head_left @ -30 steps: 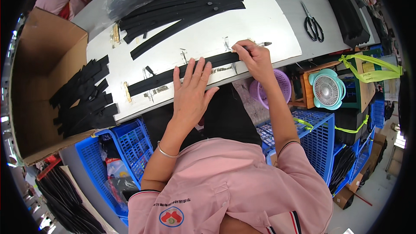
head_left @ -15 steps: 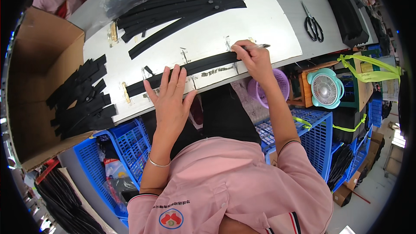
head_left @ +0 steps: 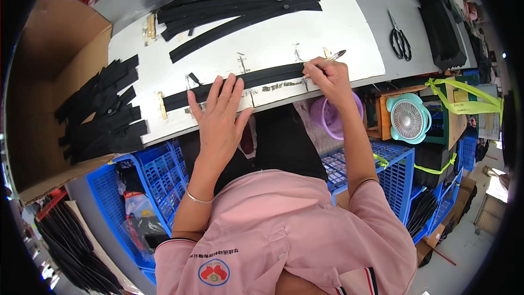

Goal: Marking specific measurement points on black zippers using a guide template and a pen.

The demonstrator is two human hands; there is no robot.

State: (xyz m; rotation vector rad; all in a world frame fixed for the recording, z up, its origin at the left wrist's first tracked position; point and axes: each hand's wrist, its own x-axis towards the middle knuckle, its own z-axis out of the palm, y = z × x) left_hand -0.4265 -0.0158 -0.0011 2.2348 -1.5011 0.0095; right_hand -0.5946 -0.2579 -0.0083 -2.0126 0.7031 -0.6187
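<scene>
A long black strip (head_left: 262, 78) lies along the near edge of a white board (head_left: 262, 43). My left hand (head_left: 218, 117) lies flat on the strip's left part, fingers spread and pressing it down. My right hand (head_left: 326, 79) is closed on a pen (head_left: 334, 56) at the strip's right end, its tip against the board. A pile of similar long black strips (head_left: 240, 5) lies at the far side of the board. Shorter black pieces (head_left: 103, 112) are stacked at the board's left end.
Black scissors (head_left: 400, 39) lie on the grey table to the right. An open cardboard box (head_left: 38, 104) stands at the left. Blue plastic crates (head_left: 158, 180) sit under the table edge, with a purple basket (head_left: 327, 120) and a small teal fan (head_left: 408, 119) at the right.
My left hand has slid left along the black strip. My right hand has stayed at the strip's right end with the pen.
</scene>
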